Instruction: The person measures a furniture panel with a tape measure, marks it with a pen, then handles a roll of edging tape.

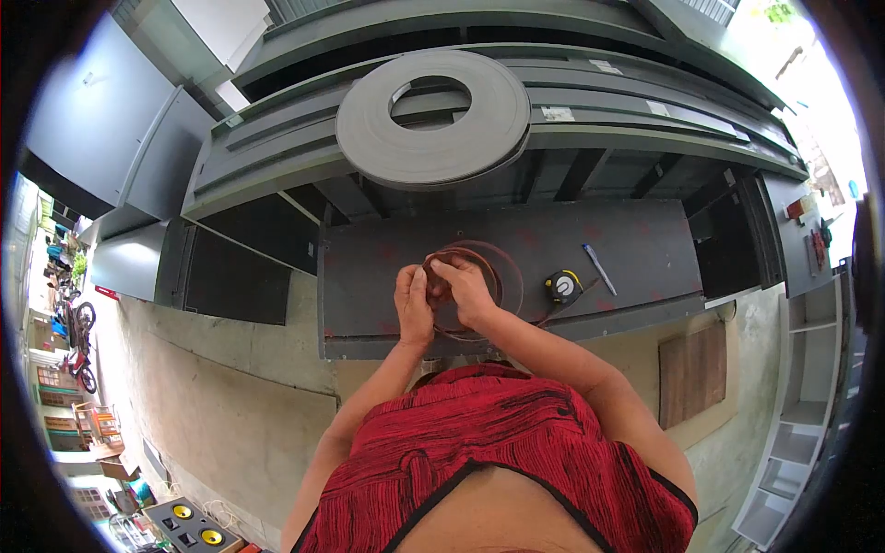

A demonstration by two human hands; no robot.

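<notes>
A loose coil of thin brown strip [519, 275] lies in several loops over the dark panel [364, 253] before me. My left hand [414, 302] is closed, its fingers pinching at the coil's left side. Close against it, my right hand [463, 288] is closed too, with thumb and fingers on the same strip. The fingers partly hide where they grip it. To the right of the coil sits a black and yellow tape measure [561, 288]. Beyond that a blue and white pen [599, 269] lies at a slant.
A large flat grey roll of banding [369, 124] rests on stacked dark panels [599, 83] behind the work surface. Dark cabinets [147, 258] stand at left. White shelving [802, 405] is at right, and a brown board [691, 373] lies below. Speakers [189, 525] are at lower left.
</notes>
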